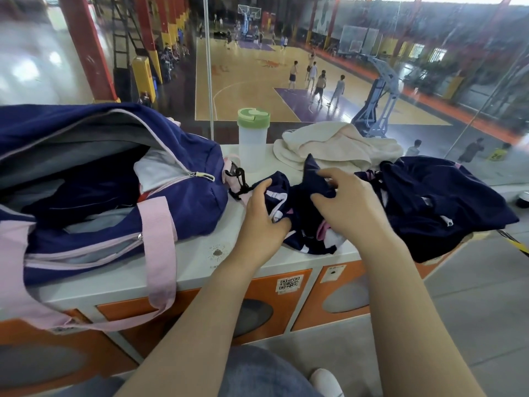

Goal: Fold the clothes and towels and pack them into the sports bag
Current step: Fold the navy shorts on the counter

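A navy sports bag (183, 202) with pink straps lies unzipped on the left of the white cabinet top (200, 265), with dark and white cloth inside. A crumpled navy garment with pink and white trim (303, 239) lies at the centre. My left hand (262, 216) grips its left edge. My right hand (346, 202) pinches a raised fold of it. A second navy garment (446, 202) is heaped to the right. A cream towel (337, 147) lies bunched behind them.
A clear bottle with a green lid (253, 138) stands between the bag and the towel. A glass wall (114, 53) rises right behind the cabinet top, with a basketball court below. The cabinet front has orange doors (272, 305). Grey floor lies to the right.
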### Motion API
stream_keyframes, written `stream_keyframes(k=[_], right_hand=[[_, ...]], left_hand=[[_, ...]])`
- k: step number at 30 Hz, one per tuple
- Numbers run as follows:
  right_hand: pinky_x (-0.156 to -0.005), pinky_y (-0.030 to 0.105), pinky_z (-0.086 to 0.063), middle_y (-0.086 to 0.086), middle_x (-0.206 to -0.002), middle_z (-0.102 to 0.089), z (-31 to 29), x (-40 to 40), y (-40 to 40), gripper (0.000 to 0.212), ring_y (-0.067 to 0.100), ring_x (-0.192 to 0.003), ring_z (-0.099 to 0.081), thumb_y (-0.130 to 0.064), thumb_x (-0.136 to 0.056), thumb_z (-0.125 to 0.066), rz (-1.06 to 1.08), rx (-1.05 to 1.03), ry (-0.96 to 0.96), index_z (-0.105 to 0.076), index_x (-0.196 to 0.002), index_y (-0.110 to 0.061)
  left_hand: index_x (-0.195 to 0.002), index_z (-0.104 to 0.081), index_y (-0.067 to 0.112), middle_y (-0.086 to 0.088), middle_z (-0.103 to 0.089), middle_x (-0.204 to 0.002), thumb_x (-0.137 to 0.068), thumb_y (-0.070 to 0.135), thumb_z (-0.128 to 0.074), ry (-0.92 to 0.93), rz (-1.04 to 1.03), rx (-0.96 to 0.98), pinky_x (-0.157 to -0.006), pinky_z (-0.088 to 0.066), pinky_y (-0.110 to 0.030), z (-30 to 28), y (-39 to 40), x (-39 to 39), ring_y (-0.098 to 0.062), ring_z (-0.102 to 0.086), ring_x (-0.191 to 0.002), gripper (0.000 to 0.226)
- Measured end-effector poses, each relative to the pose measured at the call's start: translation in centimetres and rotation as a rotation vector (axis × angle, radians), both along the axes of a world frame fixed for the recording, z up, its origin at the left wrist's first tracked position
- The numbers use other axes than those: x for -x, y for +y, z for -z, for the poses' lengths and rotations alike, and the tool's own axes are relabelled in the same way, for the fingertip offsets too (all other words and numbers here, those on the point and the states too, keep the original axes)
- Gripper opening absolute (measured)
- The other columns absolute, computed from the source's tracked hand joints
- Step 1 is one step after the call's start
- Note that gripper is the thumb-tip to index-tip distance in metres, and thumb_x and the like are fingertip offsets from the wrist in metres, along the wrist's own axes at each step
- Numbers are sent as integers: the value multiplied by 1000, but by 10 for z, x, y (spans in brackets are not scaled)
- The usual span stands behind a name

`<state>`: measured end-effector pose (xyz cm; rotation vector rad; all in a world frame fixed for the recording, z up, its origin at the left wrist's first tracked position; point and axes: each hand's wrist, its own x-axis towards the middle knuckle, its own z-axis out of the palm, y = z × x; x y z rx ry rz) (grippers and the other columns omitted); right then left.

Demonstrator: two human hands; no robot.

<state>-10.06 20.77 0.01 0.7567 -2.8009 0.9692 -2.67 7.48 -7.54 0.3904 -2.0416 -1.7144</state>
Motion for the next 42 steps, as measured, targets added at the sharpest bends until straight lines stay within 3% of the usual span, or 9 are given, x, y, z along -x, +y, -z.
stream_keyframes(k=[4,8,11,14,18,23,27,33,42], right_hand=[[-86,20,-40,-10,-123,-62,9,-19,-23,46,6,-109,-55,-19,-89,-62,-135,86,-107,-56,-134,-27],[-88,17,-44,-10,-118,-66,22,-30,-35,30,4,-109,-59,-24,-95,-56,-204,217,-127,-61,-124,-26],[-79,13,-43,-10,-109,-62,28,-35,-41,20,6,-101,-59,-15,-99,-47,-192,350,-81,-54,-115,-26],[-76,19,-44,-3,-112,-53,35,-35,-44,32,14,-99,-58,-3,-97,-45,-72,514,-53,-41,-121,-24],[-75,15,-45,6,-142,-36,37,-27,-46,73,6,-99,-54,1,-90,-57,100,539,-238,-22,-151,-16],[-91,26,-25,1,-131,-57,53,-10,-46,48,24,-127,-42,-47,-80,-48,90,58,-72,-65,-119,-25],[-89,34,-51,-7,-106,-68,43,-24,-49,27,11,-101,-62,-40,-99,-46,-151,278,-232,-67,-110,-27],[-95,33,-54,-9,-111,-73,32,-36,-44,25,7,-104,-68,-27,-100,-49,-308,556,-609,-70,-113,-34],[-93,48,-55,-1,-108,-71,47,-20,-49,23,20,-101,-68,-27,-86,-68,41,715,-528,-67,-108,-22]], left_hand=[[-136,-40,39,3,-54,-128,-91,33,-53,-8,-37,-319,-100,-49,-40,-9,-3,-2,-15,-58,-112,47],[-140,-37,35,9,-46,-135,-97,50,-43,12,-54,-359,-91,-43,-19,-9,-4,0,-3,-50,-114,47],[-141,-36,37,6,-46,-143,-85,64,-46,-9,-44,-348,-104,-42,-33,-6,-5,1,-11,-49,-126,64],[-143,-33,39,9,-43,-145,-91,58,-51,-19,-52,-314,-106,-40,-35,-7,-4,-1,-12,-45,-129,59],[-132,-37,43,11,-51,-134,-91,45,-61,13,-36,-286,-94,-47,-26,-7,-1,-5,-6,-54,-117,47],[-126,-39,43,6,-54,-129,-96,18,-54,-2,-47,-302,-82,-47,-18,-5,-3,-3,-4,-57,-109,42],[-130,-41,41,5,-51,-134,-99,29,-46,10,-58,-427,-85,-47,-23,-9,-6,-2,-5,-55,-111,34],[-139,-41,34,15,-57,-118,-89,40,-63,56,-101,-440,-76,-53,-17,-14,-7,-10,-1,-61,-103,54],[-127,-54,37,5,-61,-124,-89,16,-61,3,-264,-516,-85,-58,-36,-16,-25,-15,-16,-65,-104,45]])
